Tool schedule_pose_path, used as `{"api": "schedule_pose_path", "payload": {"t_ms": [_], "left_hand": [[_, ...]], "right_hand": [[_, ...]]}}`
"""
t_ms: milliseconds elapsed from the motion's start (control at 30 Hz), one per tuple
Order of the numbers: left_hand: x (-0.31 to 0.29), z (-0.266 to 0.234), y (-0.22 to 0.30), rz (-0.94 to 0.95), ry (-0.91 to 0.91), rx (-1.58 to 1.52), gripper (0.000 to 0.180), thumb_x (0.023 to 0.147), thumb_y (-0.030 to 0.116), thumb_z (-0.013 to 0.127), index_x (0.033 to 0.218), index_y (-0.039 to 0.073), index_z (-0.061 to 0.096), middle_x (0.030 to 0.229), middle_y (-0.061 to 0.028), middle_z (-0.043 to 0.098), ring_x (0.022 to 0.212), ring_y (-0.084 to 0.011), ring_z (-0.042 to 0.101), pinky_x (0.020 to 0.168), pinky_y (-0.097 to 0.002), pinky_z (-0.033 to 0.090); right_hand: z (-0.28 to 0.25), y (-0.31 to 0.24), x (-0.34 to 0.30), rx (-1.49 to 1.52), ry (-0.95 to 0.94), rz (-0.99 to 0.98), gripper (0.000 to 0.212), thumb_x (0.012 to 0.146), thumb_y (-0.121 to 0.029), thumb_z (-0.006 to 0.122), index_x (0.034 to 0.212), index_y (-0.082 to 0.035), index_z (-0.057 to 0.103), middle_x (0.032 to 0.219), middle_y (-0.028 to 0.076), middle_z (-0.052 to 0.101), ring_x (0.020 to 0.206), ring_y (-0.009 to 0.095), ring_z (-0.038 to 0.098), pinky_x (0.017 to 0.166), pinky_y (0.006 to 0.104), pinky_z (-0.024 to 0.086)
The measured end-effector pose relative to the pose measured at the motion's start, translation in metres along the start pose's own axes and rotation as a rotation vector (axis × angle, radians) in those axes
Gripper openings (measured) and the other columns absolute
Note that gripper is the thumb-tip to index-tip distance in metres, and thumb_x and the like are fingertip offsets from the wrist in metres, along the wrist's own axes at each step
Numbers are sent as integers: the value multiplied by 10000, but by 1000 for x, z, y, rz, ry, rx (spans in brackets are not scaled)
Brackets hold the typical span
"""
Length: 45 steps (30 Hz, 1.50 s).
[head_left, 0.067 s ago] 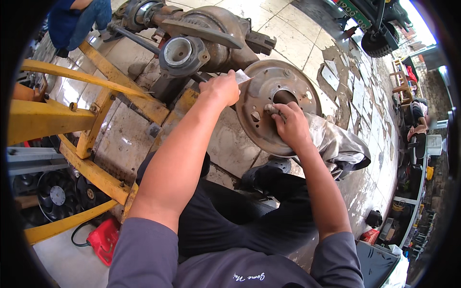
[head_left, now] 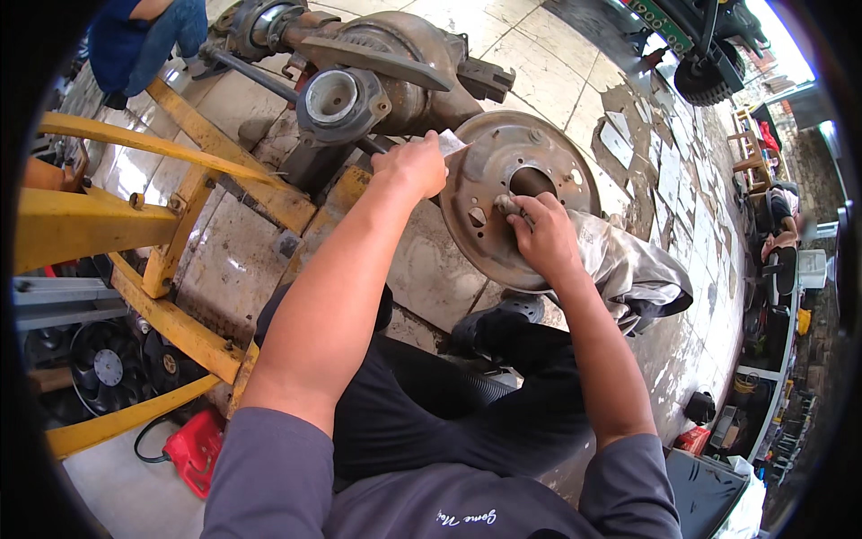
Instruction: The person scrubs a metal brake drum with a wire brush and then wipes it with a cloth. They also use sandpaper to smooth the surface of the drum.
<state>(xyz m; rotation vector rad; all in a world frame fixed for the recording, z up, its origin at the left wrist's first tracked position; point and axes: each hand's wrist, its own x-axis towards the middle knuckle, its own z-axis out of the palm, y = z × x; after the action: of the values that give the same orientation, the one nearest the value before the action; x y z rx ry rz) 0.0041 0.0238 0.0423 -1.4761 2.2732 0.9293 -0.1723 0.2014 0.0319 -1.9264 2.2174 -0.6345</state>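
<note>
A round, rusty-brown brake backing plate [head_left: 512, 256] stands tilted in front of me, with a large hole in its middle and several smaller ones. At its left rim is my left hand [head_left: 415, 166], closed, with a pale folded sheet [head_left: 451, 143] sticking out past the fingers; whether it is paper or cloth I cannot tell. Below the middle hole my right hand [head_left: 546, 235] pinches a small grey-brown lump [head_left: 508, 206] against the plate's face. A stained grey-white cloth [head_left: 628, 265] hangs at the plate's lower right, beside my right wrist.
Behind the plate lies a large axle housing [head_left: 413, 63] with a round hub [head_left: 332, 99]. A yellow steel frame [head_left: 99, 216] fills the left side. A red jerrycan-like object [head_left: 195, 452] sits lower left. Broken tiles [head_left: 615, 144] lie right. Another person [head_left: 148, 45] crouches at the far left.
</note>
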Motion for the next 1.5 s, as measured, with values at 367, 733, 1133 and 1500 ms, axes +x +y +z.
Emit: {"api": "schedule_pose_path", "payload": {"t_ms": [367, 733, 1133, 1500], "left_hand": [[7, 0, -3, 22, 26, -10, 572, 1002, 356, 591, 1497, 128, 418, 1435, -124, 589, 1356, -326, 530, 1088, -559, 392], [5, -1, -9, 6, 54, -5, 547, 1003, 373, 603, 1461, 119, 444, 1407, -124, 607, 1335, -320, 553, 1073, -554, 406], [5, -3, -7, 18, 16, -19, 554, 1000, 397, 610, 1457, 123, 461, 1408, -123, 606, 1330, -312, 560, 1065, -551, 408], [11, 0, -9, 22, 43, -3, 551, 1007, 384, 584, 1467, 119, 440, 1457, -101, 575, 1353, -337, 537, 1095, -582, 386]], "right_hand": [[-24, -34, 8, 33, -126, -69, 182, 875, -139, 693, 1053, -111, 716, 962, 147, 650, 940, 387, 649, 826, 486, 531], [8, -47, 2, -149, -131, -56, 194, 856, -123, 641, 1028, -142, 729, 942, 129, 656, 890, 355, 690, 764, 472, 565], [-44, -33, 4, -32, 74, -32, 205, 839, -87, 706, 1041, -118, 706, 1036, 147, 616, 925, 370, 663, 794, 462, 551], [-2, -22, 2, -17, -98, -37, 127, 814, -30, 682, 930, -47, 634, 1001, 171, 627, 921, 404, 654, 795, 494, 537]]}}
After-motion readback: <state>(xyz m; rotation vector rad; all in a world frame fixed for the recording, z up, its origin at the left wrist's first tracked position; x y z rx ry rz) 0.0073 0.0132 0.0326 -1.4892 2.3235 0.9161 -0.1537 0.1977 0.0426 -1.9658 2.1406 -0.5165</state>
